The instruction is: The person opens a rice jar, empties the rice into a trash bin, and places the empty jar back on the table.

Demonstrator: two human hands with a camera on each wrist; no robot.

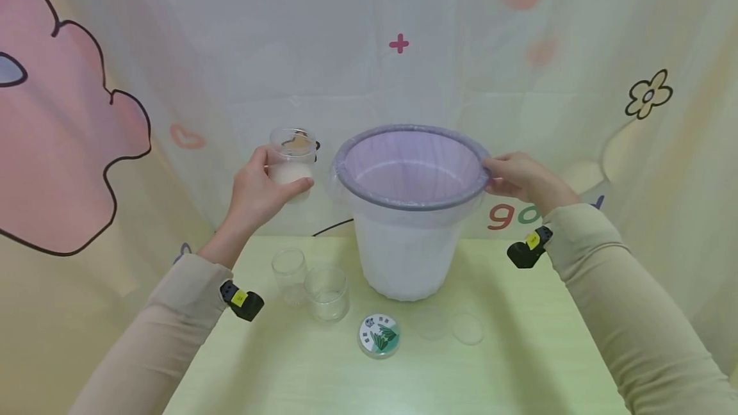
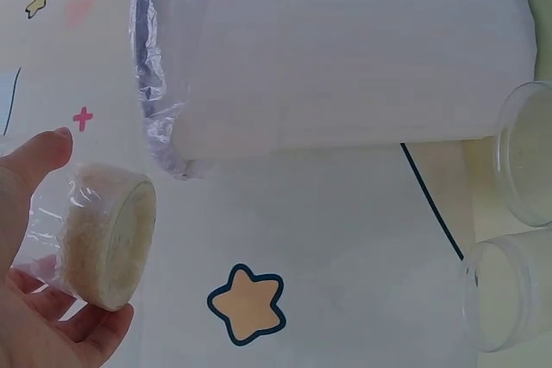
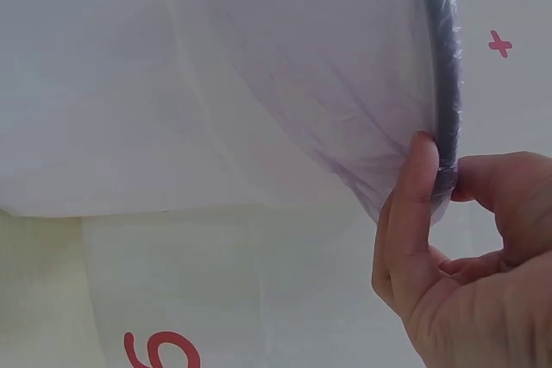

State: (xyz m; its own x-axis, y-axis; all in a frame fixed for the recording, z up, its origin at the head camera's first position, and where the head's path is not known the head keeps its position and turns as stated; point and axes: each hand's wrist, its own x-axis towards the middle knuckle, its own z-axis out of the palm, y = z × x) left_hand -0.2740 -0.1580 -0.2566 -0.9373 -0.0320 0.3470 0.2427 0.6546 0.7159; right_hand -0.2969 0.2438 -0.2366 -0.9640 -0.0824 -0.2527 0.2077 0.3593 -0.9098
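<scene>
My left hand grips a clear plastic jar in the air, left of the bin; pale grainy stuff fills its lower part, as the left wrist view also shows in the jar. A white bin stands on the table, lined with a thin purple bag folded over its grey-purple rim. At the right side of that rim, my right hand pinches it through the bag, thumb on one side and fingers on the other, plain in the right wrist view.
Two clear jars without lids, one behind the other, stand left of the bin. In front lies a round lid with a green and white label, beside a clear disc. A printed curtain hangs behind the table.
</scene>
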